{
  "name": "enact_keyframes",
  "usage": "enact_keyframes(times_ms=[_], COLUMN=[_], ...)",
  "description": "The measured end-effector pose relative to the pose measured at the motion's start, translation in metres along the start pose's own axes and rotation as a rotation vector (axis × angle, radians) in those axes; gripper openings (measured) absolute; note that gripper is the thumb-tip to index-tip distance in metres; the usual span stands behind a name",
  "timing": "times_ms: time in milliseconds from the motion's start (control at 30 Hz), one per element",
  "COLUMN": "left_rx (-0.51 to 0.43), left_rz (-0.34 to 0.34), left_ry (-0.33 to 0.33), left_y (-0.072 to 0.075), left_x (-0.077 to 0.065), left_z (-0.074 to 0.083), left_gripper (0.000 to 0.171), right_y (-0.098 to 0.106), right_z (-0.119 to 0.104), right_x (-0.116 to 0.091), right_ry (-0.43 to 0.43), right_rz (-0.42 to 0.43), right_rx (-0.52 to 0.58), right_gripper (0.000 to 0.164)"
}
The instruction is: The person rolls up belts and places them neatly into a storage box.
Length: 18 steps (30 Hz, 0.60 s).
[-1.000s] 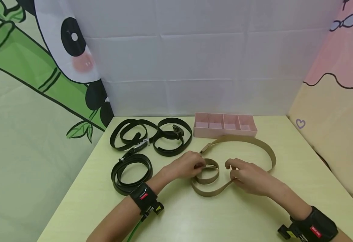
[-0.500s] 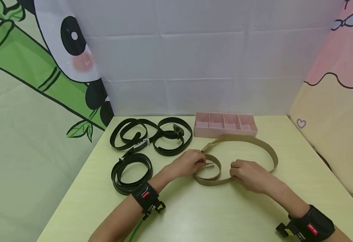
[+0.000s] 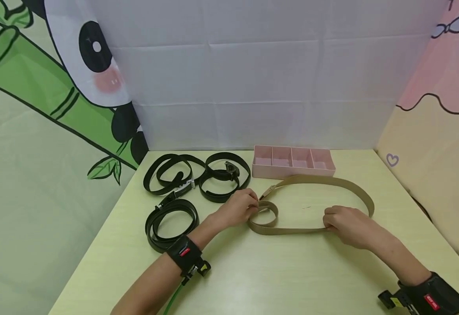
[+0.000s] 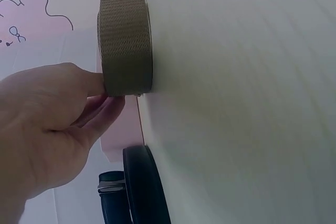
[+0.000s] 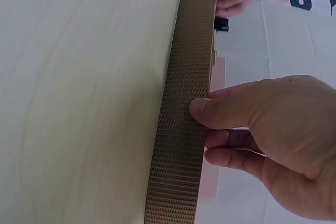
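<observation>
A tan woven webbing belt [image 3: 292,231] stands on its edge on the table, with one small coil at its left end and a wide loop behind. My left hand [image 3: 237,208] pinches the coil's left side; in the left wrist view this hand [image 4: 50,124] has its thumb and fingers at the ribbed strap [image 4: 126,40], fingertips partly hidden. Along the front stretch, my right hand [image 3: 349,225] pinches the strap. In the right wrist view, the right thumb [image 5: 207,109] lies on the near face of the belt [image 5: 181,98], with fingers behind its upper edge.
A pink tray [image 3: 292,172] with several compartments stands at the back, just behind the tan loop. Left of my left hand lie loosely coiled black belts [image 3: 172,225] with metal buckles [image 3: 183,188]. A pale wooden table [image 3: 253,280] carries everything; printed cloth hangs around it.
My right hand has closed on the strap and slid to the right, drawing the front stretch straight. The coil has shrunk and shifted slightly left with my left hand.
</observation>
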<state>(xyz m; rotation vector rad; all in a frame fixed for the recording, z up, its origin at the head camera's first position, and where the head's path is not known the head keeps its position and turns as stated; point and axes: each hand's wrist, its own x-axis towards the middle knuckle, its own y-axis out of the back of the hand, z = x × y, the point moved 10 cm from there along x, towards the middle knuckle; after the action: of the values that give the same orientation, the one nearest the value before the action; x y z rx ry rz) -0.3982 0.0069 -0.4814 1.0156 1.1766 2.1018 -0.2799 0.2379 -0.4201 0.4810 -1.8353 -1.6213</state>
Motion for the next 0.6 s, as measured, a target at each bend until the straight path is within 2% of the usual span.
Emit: enact_keyframes(times_ms=[100, 233, 300, 367, 467, 600], left_rx=[0.013, -0.036, -0.055, -0.076, -0.086, -0.078], left_rz=[0.034, 0.038, 0.014, -0.003, -0.035, -0.052], left_ry=[-0.016, -0.023, -0.002, 0.031, 0.077, 0.089], left_y=[-0.003, 0.018, 0.029, 0.034, 0.036, 0.036], left_x=[0.0, 0.002, 0.002, 0.002, 0.001, 0.001], left_z=[-0.005, 0.022, 0.038, 0.044, 0.047, 0.045], left_gripper=[0.009, 0.006, 0.003, 0.001, 0.002, 0.003], right_y=[0.001, 0.001, 0.001, 0.0, 0.0, 0.004], right_z=[0.005, 0.005, 0.004, 0.004, 0.006, 0.025], right_x=[-0.002, 0.0, 0.001, 0.002, 0.0, -0.005], right_ry=[-0.014, 0.004, 0.018, 0.022, 0.025, -0.051], right_rz=[-0.01, -0.004, 0.011, 0.02, 0.021, -0.012], right_rx=[0.027, 0.052, 0.057, 0.065, 0.125, 0.261], right_gripper=[0.035, 0.035, 0.034, 0.033, 0.031, 0.02])
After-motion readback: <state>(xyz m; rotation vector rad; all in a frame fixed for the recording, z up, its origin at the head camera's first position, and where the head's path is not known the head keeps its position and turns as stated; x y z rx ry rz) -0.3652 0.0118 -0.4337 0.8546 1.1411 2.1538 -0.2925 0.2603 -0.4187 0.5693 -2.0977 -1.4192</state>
